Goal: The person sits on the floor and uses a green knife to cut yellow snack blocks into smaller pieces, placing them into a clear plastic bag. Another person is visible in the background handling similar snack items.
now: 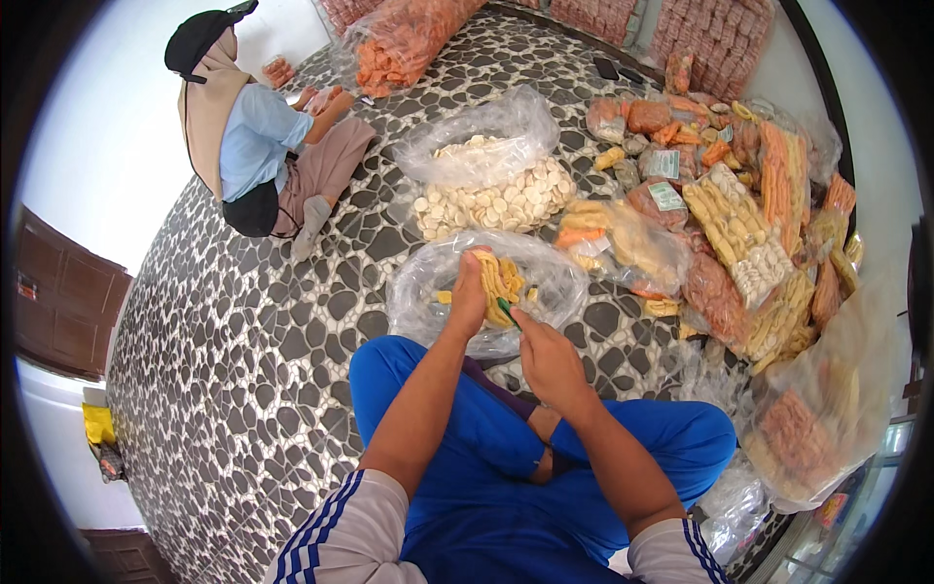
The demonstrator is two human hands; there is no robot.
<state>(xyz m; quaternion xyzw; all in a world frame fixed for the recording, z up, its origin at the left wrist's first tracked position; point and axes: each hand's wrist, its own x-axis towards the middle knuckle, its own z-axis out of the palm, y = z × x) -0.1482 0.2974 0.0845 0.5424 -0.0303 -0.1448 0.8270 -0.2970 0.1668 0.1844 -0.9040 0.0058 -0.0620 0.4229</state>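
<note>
In my left hand is a packet of yellow crackers, held upright over an open clear plastic bag. My right hand grips a green-handled tool, probably a cutter, whose tip meets the packet's lower right side. Its blade is too small to make out. A few loose yellow pieces lie inside the bag around my left hand. The bag rests on the floor just past my crossed legs.
Beyond it lies a clear bag of round cream crackers. A heap of packaged crackers spreads along the right wall, with a large plastic sack nearer me. At upper left a seated person handles a packet beside a big orange-filled bag.
</note>
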